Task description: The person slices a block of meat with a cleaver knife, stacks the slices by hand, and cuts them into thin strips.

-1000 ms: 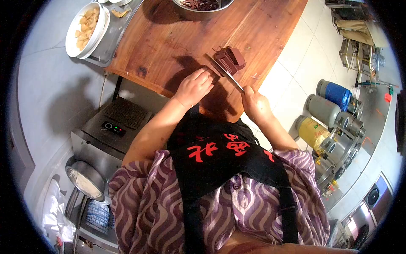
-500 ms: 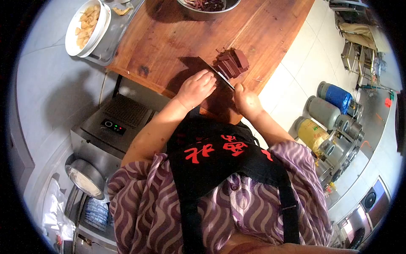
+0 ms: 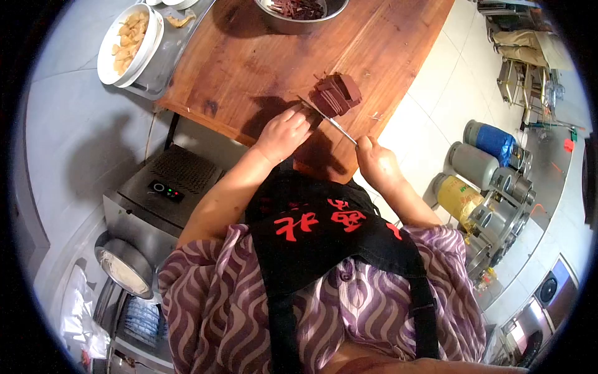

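Left hand (image 3: 285, 134): above the near part of the worktop (image 3: 249, 59), fingers bent and close together at the blade's near side; whatever lies under them is in shadow, so I cannot tell whether they press or grip anything.
Right hand (image 3: 379, 164): fingers closed around the handle of the knife (image 3: 336, 124), which they mostly hide.
Knife: blade slants from beside the left fingertips to the right hand, seen nearly edge-on; whether its edge meets the wood is unclear.
Dark brown slices (image 3: 334, 96): leaning together on the worktop, just beyond the blade, with a thicker piece at the right; the count is hard to make out.
Metal bowl (image 3: 298, 27): at the far side of the worktop, cut off by the top edge of the view, with dark strips (image 3: 296, 9) inside.
White dish (image 3: 107, 57): upper left, on a metal tray (image 3: 149, 87), holding pale yellow pieces (image 3: 129, 38); the tray is partly cut off.
Shadow: dark patches around both hands blur the wood's detail there.
Right side: gas cylinders (image 3: 473, 160) stand on the floor, the blue-wrapped one partly covered; objects beyond are distorted near the lens rim.
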Demonstrator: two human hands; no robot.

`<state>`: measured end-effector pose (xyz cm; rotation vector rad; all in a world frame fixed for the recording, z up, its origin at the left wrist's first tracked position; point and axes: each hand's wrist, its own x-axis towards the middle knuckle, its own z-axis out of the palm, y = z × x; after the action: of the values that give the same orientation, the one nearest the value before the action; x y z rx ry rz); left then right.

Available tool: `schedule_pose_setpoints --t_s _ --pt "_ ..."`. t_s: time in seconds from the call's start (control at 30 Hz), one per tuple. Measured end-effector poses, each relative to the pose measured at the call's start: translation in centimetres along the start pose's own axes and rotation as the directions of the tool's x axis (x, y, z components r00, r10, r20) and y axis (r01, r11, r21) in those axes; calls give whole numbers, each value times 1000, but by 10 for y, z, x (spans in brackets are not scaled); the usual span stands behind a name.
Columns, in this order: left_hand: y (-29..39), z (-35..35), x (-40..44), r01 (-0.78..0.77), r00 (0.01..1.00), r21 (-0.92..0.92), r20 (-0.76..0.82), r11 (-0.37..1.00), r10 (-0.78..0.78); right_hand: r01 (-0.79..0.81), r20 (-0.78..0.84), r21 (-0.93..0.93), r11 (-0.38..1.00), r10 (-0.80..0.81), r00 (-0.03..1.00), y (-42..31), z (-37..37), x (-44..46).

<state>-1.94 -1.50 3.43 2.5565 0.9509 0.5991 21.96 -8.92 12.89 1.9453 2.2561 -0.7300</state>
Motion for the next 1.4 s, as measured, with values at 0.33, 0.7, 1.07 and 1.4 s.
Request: schedule_pose_setpoints --t_s 0.33,0.7,1.07,1.4 --pt "-2 0 2 -24 999 -46 -43 999 22 -6 109 -27 1000 9 994 -3 19 19" --pt "2 -4 -2 1 1000 -9 -22 1000 -1 -51 -15 15 999 52 999 -3 25 43" --pt "2 -6 -1 20 1000 -11 18 1000 -20 -22 124 -52 998 28 992 -1 -4 -8" --pt "1 -4 -2 43 999 -65 -2 997 -43 56 -19 -18 998 -57 998 3 55 52"
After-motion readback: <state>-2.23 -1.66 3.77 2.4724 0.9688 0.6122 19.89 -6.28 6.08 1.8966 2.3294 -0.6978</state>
